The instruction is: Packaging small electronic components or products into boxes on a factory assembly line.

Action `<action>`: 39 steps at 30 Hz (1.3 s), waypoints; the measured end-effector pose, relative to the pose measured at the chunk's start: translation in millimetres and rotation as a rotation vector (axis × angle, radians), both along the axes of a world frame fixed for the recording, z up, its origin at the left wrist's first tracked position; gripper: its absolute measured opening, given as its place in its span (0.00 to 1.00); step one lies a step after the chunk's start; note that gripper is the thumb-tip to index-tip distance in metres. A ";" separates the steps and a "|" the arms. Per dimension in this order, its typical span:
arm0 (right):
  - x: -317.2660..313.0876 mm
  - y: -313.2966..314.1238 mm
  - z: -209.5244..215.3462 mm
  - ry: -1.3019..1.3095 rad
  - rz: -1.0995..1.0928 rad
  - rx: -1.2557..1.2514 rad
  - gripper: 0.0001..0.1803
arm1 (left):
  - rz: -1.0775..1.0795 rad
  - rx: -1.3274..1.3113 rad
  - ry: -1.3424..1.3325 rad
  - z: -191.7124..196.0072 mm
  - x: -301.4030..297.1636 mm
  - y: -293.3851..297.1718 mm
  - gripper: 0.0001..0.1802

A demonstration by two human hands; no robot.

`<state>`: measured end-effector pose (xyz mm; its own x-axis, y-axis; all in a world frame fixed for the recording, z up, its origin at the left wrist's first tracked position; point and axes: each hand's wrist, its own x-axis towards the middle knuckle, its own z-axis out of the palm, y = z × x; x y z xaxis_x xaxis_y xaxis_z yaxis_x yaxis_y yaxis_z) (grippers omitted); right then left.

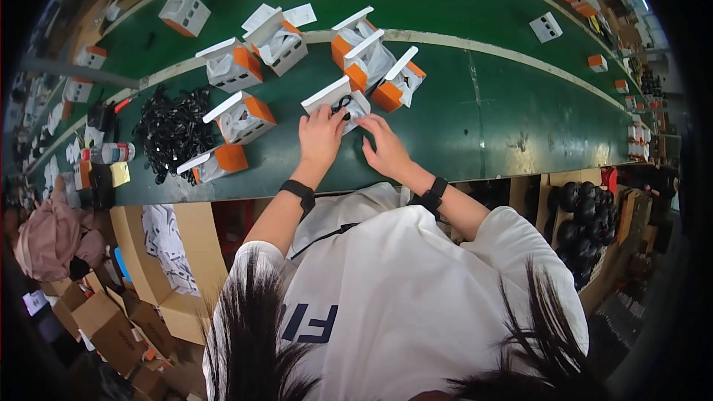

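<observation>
The small open box (336, 104) sits on the green belt (460, 111), close to the near edge. A black cable (343, 106) lies curled inside. The left hand (321, 137) presses on the box. The right hand (382, 145) pinches its side. Tuck the cable in gently, keeping the flap up. The fingertips are too small to see well.

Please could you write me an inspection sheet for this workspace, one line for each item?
Surface: green bench with a pale stripe along it.
Job's things: open white-and-orange box under both hands, a black cord in it.
Clutter: more open boxes; heap of black cords; small can.
Grippers: left hand and right hand on the box, black wristbands on both.
Cables: only the cords above.
Surroundings: cardboard cartons and black round parts below the bench.
</observation>
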<state>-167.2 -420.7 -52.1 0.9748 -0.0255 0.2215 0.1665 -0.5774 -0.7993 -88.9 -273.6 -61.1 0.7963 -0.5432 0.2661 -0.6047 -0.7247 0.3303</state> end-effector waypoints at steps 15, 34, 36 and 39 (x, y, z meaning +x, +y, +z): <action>16.9 -9.6 -1.2 0.050 0.183 -0.104 0.20 | 0.026 -0.089 0.056 4.1 -2.8 -1.0 0.13; 22.5 -1.1 -7.1 -0.034 -0.018 0.070 0.18 | 0.047 -0.387 0.126 -1.3 -8.3 1.5 0.11; 23.2 -4.4 -7.2 -0.123 0.004 -0.128 0.17 | 0.080 -0.556 0.257 6.3 -15.6 6.9 0.11; 26.2 -5.6 -8.1 -0.161 0.040 -0.137 0.17 | 0.053 -0.660 0.288 1.1 -16.1 21.2 0.13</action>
